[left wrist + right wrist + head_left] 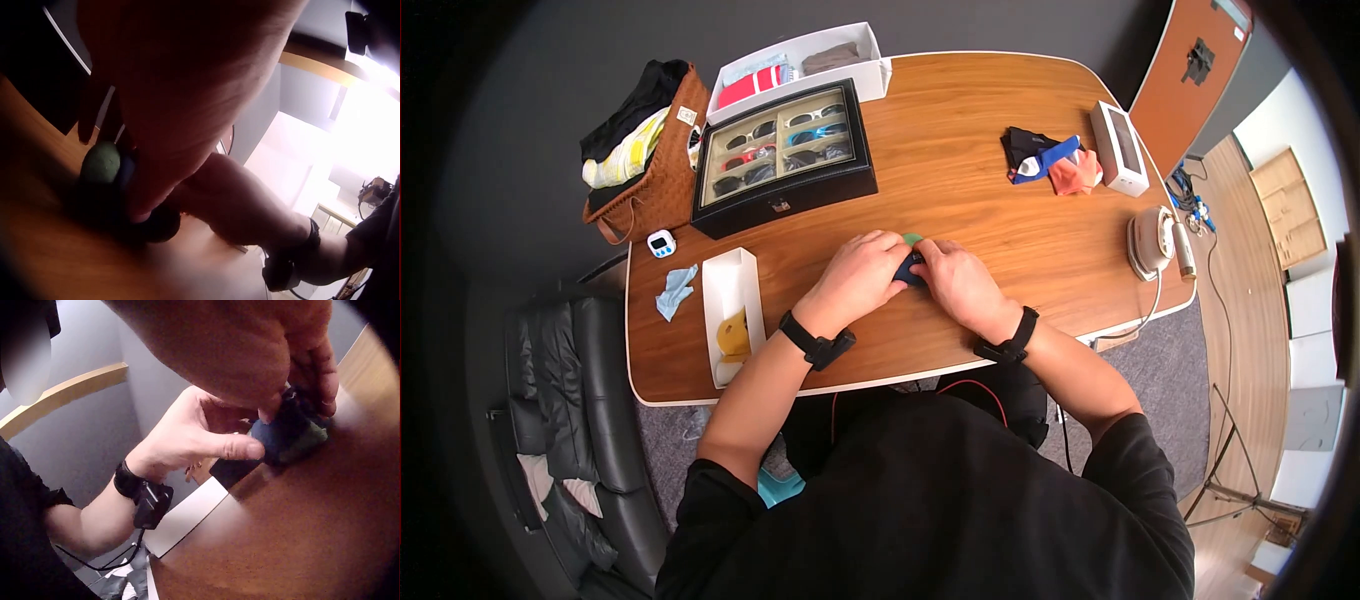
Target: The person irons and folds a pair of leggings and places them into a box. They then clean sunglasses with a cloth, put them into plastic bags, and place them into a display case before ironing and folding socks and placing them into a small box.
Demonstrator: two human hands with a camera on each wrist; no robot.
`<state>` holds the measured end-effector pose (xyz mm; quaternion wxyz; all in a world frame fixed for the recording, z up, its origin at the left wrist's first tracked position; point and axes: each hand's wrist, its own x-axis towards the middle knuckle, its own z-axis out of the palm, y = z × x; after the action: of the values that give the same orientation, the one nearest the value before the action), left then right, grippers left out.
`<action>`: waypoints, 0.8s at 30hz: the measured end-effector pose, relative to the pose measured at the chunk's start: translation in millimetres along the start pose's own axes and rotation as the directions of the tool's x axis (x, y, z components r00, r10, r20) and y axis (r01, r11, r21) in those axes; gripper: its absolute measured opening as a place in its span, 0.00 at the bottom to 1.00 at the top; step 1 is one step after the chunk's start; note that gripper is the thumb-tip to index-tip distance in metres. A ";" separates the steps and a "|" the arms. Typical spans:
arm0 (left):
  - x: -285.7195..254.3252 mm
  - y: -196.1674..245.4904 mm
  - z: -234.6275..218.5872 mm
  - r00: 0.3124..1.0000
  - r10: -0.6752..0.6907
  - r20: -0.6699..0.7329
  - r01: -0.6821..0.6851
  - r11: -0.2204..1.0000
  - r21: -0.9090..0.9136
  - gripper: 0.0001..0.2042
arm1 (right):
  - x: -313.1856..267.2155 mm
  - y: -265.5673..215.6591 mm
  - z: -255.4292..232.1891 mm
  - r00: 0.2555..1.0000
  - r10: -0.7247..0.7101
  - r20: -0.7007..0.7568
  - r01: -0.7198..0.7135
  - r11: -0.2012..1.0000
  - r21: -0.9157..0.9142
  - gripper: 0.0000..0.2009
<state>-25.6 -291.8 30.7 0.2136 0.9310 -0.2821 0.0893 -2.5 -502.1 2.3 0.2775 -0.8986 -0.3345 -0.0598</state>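
A small rolled bundle of dark blue and green cloth (910, 270) lies between both hands near the middle of the wooden table. My left hand (858, 278) grips it from the left, its thumb along the near side. From the other side my right hand (962, 287) pinches the bundle, thumb and fingers around its dark blue part. In the right wrist view the cloth bundle (284, 436) sits close over the tabletop, green at its lower end. A rounded green end (102, 162) shows past the fingers in the left wrist view. The palms hide much of the rest.
Left stands a white tray (718, 280) with a yellow item; a light blue cloth (676, 292) and a small timer (661, 243) are beside it. Behind are a sunglasses case (860, 182), white box (878, 80) and brown basket (670, 170). Right: crumpled clothes (1075, 172), white box (1122, 160), garment steamer (1148, 243).
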 end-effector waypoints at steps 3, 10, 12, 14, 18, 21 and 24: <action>1.5 -2.7 11.8 0.998 -0.049 0.051 0.049 0.999 0.000 0.19 | 2.2 -2.8 -4.7 0.996 0.039 0.083 -0.040 0.999 0.004 0.15; 10.4 -7.3 11.4 0.984 -0.039 0.175 0.042 0.999 -0.011 0.17 | -8.8 -5.9 -1.2 0.992 -0.121 -0.046 0.116 0.989 -0.094 0.19; 5.2 1.6 4.4 0.966 -0.071 0.248 0.061 0.997 0.048 0.15 | -11.3 -11.4 -7.4 0.995 -0.095 0.043 0.097 0.994 -0.053 0.21; -7.0 1.4 4.3 0.973 -0.070 0.221 0.080 0.996 -0.035 0.15 | -18.7 -16.2 -8.9 0.992 -0.118 0.051 0.119 0.993 -0.010 0.21; -19.4 -0.8 4.7 0.971 -0.131 0.201 0.159 0.978 -0.131 0.20 | -14.4 -14.0 -5.7 0.987 -0.132 0.096 0.122 0.987 0.104 0.21; -13.0 -10.6 4.1 0.955 -0.182 0.233 0.219 0.965 -0.143 0.24 | 1.2 -0.2 -1.0 0.976 -0.114 0.188 0.092 0.988 0.123 0.18; -8.1 -11.1 -1.3 0.934 -0.208 0.291 0.261 0.953 -0.155 0.28 | 9.3 3.2 0.9 0.968 -0.042 0.248 0.005 0.989 0.146 0.17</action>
<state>-26.0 -279.0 25.7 0.2707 0.9365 -0.2025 -0.0929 6.6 -498.2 2.8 0.2964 -0.8725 -0.3810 0.0753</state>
